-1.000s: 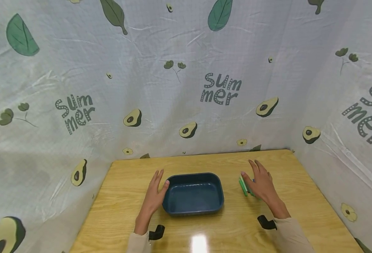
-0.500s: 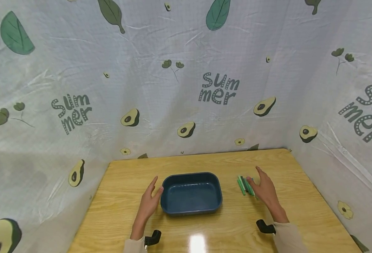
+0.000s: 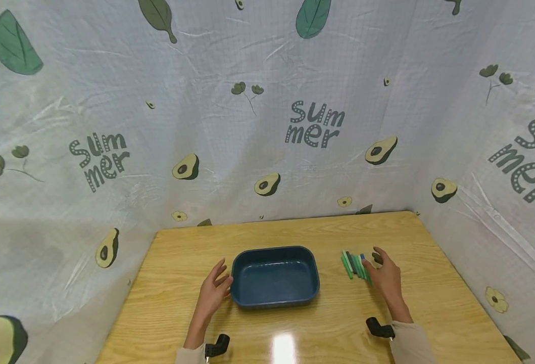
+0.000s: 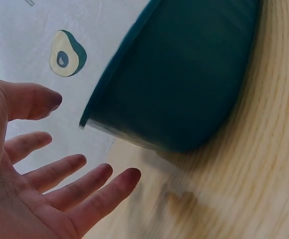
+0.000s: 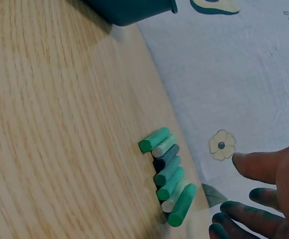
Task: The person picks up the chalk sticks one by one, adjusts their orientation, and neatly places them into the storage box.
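A dark blue-green rectangular tub stands on the wooden table. Just left of its wall is my left hand, its fingers loosely spread and holding nothing. The left wrist view shows those fingers apart from the tub's outer side. Several chalk sticks in shades of green lie side by side in a row to the right of the tub. My right hand hovers at the row's right end, thumb and fingers parted. In the right wrist view, its fingertips look stained green and touch no chalk.
A light wooden table carries the tub and chalk. White cloth printed with avocados, leaves and lettering hangs behind it and along both sides. A black camera mount sits on my left wrist and another on my right.
My right hand has drawn back to the right and towards me, uncovering more of the chalk row. My left hand has come off the tub's rim, slightly left and nearer.
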A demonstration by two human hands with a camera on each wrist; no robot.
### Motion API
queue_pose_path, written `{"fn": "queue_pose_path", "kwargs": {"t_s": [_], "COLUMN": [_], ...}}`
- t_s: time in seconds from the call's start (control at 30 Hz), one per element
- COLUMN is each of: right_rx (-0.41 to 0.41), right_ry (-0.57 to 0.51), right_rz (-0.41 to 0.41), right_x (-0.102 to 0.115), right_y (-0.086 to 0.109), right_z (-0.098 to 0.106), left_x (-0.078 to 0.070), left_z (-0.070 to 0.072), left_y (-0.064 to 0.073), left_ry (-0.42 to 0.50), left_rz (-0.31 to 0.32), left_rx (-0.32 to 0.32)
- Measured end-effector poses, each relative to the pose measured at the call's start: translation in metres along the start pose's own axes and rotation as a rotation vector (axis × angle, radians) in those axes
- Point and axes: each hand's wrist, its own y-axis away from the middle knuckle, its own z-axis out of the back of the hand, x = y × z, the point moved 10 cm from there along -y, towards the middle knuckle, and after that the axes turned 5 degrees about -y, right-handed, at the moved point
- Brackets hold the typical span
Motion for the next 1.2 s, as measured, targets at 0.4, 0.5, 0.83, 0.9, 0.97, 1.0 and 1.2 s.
{"fn": "queue_pose_path", "kwargs": {"t_s": [0.4,0.5,0.83,0.9,0.97,1.0,1.2], "right_rx": [-0.101,-0.105,-0.176,-0.193,-0.210,-0.221,-0.273], "right_ry": [-0.035,-0.021,-0.007,-0.013,-0.012,-0.011,-0.012], "right_rz": [-0.083,-0.092,-0.099,-0.100,-0.099,-0.099,-0.098], "right_x": [-0.019,-0.023,-0.033,-0.033,-0.033,-0.032,-0.031], "right_y": [0.006,0.008,0.007,0.008,0.009,0.010,0.014], "right_z": [0.003,0.001,-0.001,0.000,0.002,0.003,0.008], "left_x": [0.009,0.010,0.015,0.015,0.014,0.013,0.013], "left_z": [0.005,0.005,0.004,0.004,0.003,0.003,0.002], "left_y": [-0.001,-0.001,-0.002,-0.002,-0.001,-0.001,-0.002], "left_ry": [0.041,0.054,0.092,0.090,0.090,0.090,0.095], "left_rz": [0.018,0.024,0.045,0.045,0.046,0.046,0.052], "left_rx": [-0.057,-0.064,-0.067,-0.066,-0.066,-0.067,-0.077]}}
